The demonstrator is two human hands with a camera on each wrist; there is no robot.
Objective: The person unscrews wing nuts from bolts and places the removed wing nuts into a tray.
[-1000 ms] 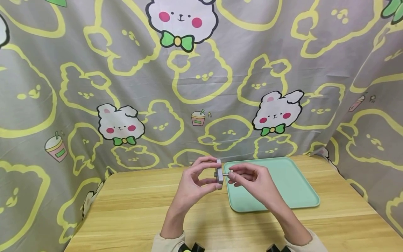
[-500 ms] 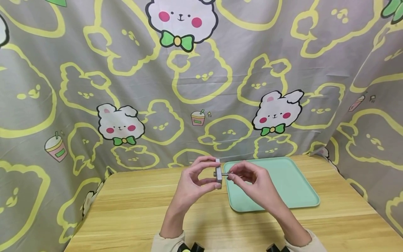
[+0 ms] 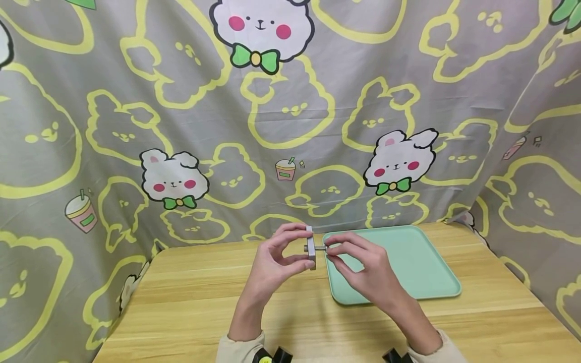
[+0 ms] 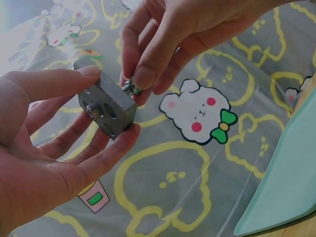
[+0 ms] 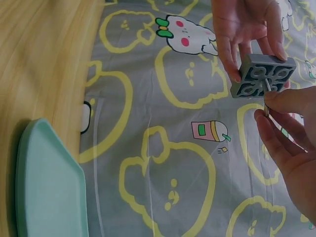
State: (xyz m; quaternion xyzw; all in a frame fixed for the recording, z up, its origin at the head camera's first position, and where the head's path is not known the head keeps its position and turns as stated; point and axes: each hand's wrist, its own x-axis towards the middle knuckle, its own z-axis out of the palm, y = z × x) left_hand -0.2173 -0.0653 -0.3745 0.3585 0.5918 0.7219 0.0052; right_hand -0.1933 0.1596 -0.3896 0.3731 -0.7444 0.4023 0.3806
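Observation:
My left hand point(image 3: 272, 257) grips a small grey square block point(image 4: 106, 101) by its edges, fingers on one side and thumb on the opposite one. A metal bolt runs through the block; its round head point(image 4: 93, 109) shows on the left-hand face, and the threaded shank point(image 5: 268, 85) sticks out of the ribbed face on the right. There my right hand point(image 3: 363, 262) pinches the shank's end between thumb and fingers. A small shiny metal piece point(image 4: 130, 89) shows at those fingertips, mostly hidden by them. Both hands are raised above the table.
A mint-green tray point(image 3: 408, 262) lies on the wooden table point(image 3: 190, 292), to the right behind my right hand. A grey curtain point(image 3: 218, 126) with cartoon rabbits hangs behind the table and along both sides.
Both hands have shifted slightly left with the block and bolt. My right fingers have changed their hold at the bolt's end, with the thumb now lower.

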